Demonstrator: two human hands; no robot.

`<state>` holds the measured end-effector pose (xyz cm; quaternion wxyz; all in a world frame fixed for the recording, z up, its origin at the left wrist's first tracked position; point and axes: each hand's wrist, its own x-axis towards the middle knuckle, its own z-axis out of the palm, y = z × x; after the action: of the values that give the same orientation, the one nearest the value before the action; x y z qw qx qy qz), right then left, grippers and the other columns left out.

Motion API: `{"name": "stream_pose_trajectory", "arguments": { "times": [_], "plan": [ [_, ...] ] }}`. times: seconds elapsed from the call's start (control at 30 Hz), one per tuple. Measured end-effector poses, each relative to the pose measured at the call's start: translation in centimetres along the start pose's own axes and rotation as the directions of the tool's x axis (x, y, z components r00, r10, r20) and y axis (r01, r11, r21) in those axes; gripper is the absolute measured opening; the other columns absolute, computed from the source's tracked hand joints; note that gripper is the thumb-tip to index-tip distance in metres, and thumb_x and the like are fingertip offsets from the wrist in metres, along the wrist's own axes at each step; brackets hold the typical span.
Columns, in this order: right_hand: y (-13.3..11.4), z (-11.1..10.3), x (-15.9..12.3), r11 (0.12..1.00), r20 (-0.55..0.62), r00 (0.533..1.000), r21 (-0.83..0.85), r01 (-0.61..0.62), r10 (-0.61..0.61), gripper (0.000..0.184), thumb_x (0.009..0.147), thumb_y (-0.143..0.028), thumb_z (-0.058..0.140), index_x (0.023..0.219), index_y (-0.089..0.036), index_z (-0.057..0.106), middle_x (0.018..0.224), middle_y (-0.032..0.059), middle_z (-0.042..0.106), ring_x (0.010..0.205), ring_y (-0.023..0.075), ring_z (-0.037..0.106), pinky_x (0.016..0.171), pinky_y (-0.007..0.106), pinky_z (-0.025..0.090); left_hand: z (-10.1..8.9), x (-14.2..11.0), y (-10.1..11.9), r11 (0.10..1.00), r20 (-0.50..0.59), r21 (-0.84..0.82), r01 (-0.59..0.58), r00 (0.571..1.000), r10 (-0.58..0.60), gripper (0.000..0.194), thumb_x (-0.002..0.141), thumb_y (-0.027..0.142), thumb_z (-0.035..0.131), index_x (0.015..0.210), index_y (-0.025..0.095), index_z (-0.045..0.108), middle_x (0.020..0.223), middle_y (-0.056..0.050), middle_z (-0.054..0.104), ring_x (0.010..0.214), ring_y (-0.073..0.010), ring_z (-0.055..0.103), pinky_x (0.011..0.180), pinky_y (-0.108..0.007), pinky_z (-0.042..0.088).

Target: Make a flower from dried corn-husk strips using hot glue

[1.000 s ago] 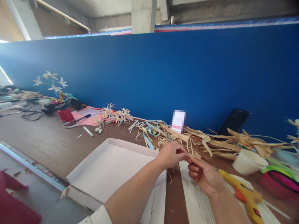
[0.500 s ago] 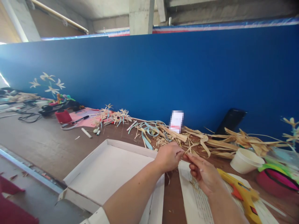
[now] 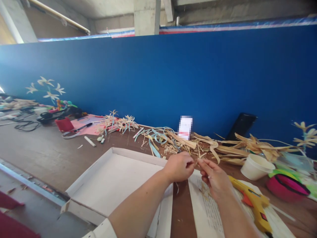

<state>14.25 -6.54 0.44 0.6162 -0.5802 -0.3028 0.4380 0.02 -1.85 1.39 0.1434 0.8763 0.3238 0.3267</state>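
Note:
My right hand (image 3: 215, 177) pinches a small piece of pale dried-husk strips (image 3: 201, 155) between thumb and fingertips; the strips spread out above the fingers. Close beside it on the left, my left hand (image 3: 180, 167) is curled closed, and whatever its fingers hold is hidden. A narrow gap separates the two hands. Just behind them lies a heap of cut husk bits and strips (image 3: 170, 145) with light blue ribbon (image 3: 155, 150) mixed in. Under my right hand is a printed sheet (image 3: 201, 211) with a few husk scraps on it.
A shallow white box (image 3: 128, 175) sits under my left forearm. To the right are a yellow glue gun (image 3: 256, 205), white cup (image 3: 257, 167), pink container (image 3: 287, 186) and long husks (image 3: 247, 148). Several husk flowers (image 3: 126, 123) lie at back left, before a blue partition (image 3: 158, 79).
My hands have moved slightly apart, where before their fingertips met. The pale strips now show above my right fingertips. The view has shifted a little.

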Motion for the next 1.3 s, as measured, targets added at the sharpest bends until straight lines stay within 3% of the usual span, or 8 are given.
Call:
{"name": "stream_pose_trajectory", "arguments": {
  "times": [0.23, 0.6, 0.87, 0.97, 1.07, 1.3],
  "plan": [
    [-0.06, 0.01, 0.09, 0.994, -0.026, 0.997, 0.077, 0.072, -0.071, 0.034, 0.058, -0.041, 0.074, 0.075, -0.019, 0.056, 0.071, 0.0003, 0.063, 0.043, 0.0051, 0.041, 0.035, 0.016, 0.027, 0.3, 0.1, -0.05, 0.988, -0.033, -0.079, 0.129, 0.991, -0.132, 0.013, 0.072, 0.024, 0.048, 0.065, 0.018, 0.056, 0.074, 0.0, 0.057, 0.069, -0.0119, 0.052, 0.065, -0.022, 0.039],
    [-0.47, 0.17, -0.24, 0.989, -0.099, 0.992, 0.116, 0.091, -0.08, 0.03, 0.062, -0.041, 0.069, 0.072, -0.02, 0.049, 0.075, 0.0034, 0.067, 0.039, 0.0048, 0.041, 0.033, 0.017, 0.027, -0.08, 0.25, 0.57, 0.975, -0.064, -0.106, 0.195, 0.977, -0.202, 0.009, 0.068, 0.019, 0.048, 0.06, 0.017, 0.051, 0.07, 0.001, 0.053, 0.065, -0.0109, 0.048, 0.06, -0.021, 0.036],
    [-0.72, 0.22, -0.65, 0.997, 0.066, 0.998, 0.078, -0.028, 0.022, 0.046, 0.067, -0.053, 0.065, 0.099, -0.02, 0.061, 0.091, 0.0068, 0.067, 0.046, 0.0065, 0.045, 0.038, 0.018, 0.031, -0.13, 0.22, 0.12, 0.974, -0.064, -0.145, 0.172, 0.981, -0.183, 0.012, 0.073, 0.024, 0.048, 0.067, 0.017, 0.057, 0.073, 0.0, 0.055, 0.068, -0.0115, 0.05, 0.062, -0.022, 0.038],
    [-0.42, 0.22, -0.65, 1.0, 0.085, 0.996, 0.014, 0.011, -0.012, 0.042, 0.06, -0.046, 0.073, 0.092, -0.019, 0.066, 0.075, 0.002, 0.064, 0.048, 0.0062, 0.042, 0.039, 0.017, 0.029, -0.03, 0.18, 0.14, 0.977, -0.06, -0.144, 0.16, 0.984, -0.17, 0.013, 0.073, 0.024, 0.048, 0.067, 0.017, 0.057, 0.072, 0.0, 0.056, 0.068, -0.0115, 0.05, 0.061, -0.021, 0.037],
    [-0.05, 0.17, -0.44, 0.999, 0.102, 0.994, -0.024, 0.045, -0.043, 0.04, 0.057, -0.043, 0.076, 0.088, -0.019, 0.068, 0.053, -0.0039, 0.051, 0.047, 0.0064, 0.039, 0.04, 0.017, 0.026, 0.03, 0.12, 0.27, 0.983, -0.054, -0.132, 0.129, 0.989, -0.137, 0.012, 0.073, 0.024, 0.048, 0.065, 0.017, 0.056, 0.071, 0.0, 0.055, 0.068, -0.0113, 0.051, 0.06, -0.021, 0.036],
    [0.17, 0.17, -0.23, 0.996, 0.092, 0.992, -0.02, 0.091, -0.089, 0.032, 0.057, -0.041, 0.075, 0.074, -0.016, 0.066, 0.048, -0.005, 0.043, 0.045, 0.0072, 0.033, 0.041, 0.02, 0.022, 0.01, 0.06, 0.6, 0.988, -0.055, -0.105, 0.113, 0.991, -0.119, 0.011, 0.071, 0.022, 0.048, 0.063, 0.018, 0.055, 0.07, 0.001, 0.054, 0.067, -0.0109, 0.05, 0.06, -0.021, 0.036]
  ]
}}
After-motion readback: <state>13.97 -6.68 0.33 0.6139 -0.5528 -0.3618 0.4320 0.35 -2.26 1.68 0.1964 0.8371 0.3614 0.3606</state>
